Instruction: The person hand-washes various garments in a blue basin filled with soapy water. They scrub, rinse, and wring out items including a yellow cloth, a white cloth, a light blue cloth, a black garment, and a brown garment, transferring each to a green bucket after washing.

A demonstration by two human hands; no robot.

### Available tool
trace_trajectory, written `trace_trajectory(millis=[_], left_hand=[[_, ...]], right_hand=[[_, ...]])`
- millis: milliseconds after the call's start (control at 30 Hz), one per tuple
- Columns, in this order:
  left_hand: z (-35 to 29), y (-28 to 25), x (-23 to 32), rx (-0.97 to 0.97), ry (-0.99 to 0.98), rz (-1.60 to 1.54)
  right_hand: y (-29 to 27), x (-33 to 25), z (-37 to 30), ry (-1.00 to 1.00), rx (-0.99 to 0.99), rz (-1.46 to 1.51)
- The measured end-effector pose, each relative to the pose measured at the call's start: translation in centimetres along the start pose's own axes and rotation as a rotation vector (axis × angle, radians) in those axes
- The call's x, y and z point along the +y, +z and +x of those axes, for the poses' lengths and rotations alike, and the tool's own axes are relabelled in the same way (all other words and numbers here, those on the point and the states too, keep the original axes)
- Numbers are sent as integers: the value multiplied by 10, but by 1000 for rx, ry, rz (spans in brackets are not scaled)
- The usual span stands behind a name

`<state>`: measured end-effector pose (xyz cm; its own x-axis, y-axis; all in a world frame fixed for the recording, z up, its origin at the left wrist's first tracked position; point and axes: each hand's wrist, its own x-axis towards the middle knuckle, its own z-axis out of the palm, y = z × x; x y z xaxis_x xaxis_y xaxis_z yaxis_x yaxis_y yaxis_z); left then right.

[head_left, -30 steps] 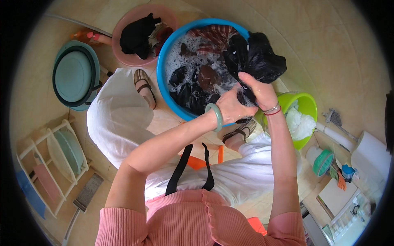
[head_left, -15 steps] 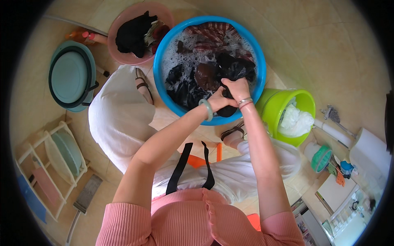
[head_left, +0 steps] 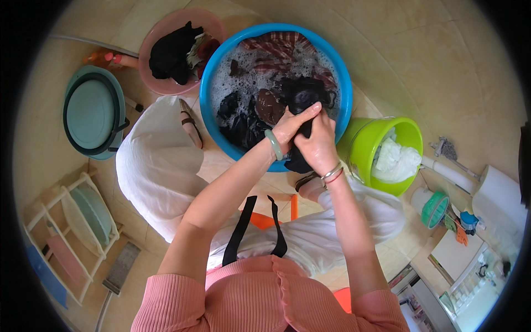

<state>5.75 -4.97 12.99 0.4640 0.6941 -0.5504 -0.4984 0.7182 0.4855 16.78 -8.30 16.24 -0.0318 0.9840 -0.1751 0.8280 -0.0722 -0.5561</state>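
Note:
A blue basin [head_left: 206, 98] of sudsy water stands in front of me, full of soaked clothes. Over its near right side, my left hand [head_left: 289, 126] and my right hand [head_left: 317, 143] are closed close together around a wet black garment [head_left: 304, 94]. Its far part spreads onto the water, and a lower end hangs by the near rim. A brown cloth [head_left: 269, 106] bulges from the suds beside my left hand. Toward the back of the basin floats a red plaid cloth [head_left: 279, 45]. More dark fabric [head_left: 246, 130] lies in the water on the left.
A pink basin [head_left: 149, 41] with dark clothes stands at the back left, near stacked teal basins [head_left: 91, 110]. Right of the blue basin, a green bucket [head_left: 362, 141] holds a white cloth [head_left: 395, 160]. A white rack [head_left: 83, 221] is at the lower left, a squeegee-like tool [head_left: 121, 268] beside it.
My left hand has moved up onto the black garment, its thumb now toward the far side. My right hand has turned and shifted nearer me. The view has moved slightly.

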Motion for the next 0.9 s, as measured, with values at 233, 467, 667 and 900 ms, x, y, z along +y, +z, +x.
trace_trajectory(millis=[233, 467, 667, 900], left_hand=[[-16, 10, 24, 77, -229, -114], [-21, 20, 5, -260, -481, -523], [-26, 20, 10, -383, -485, -355], [-35, 30, 31, -288, -333, 66]], right_hand=[[-24, 43, 6, 284, -105, 1170], [4, 60, 30, 242, -348, 2184], [-29, 34, 56, 58, -354, 1772], [-53, 13, 74, 84, -232, 1300]])
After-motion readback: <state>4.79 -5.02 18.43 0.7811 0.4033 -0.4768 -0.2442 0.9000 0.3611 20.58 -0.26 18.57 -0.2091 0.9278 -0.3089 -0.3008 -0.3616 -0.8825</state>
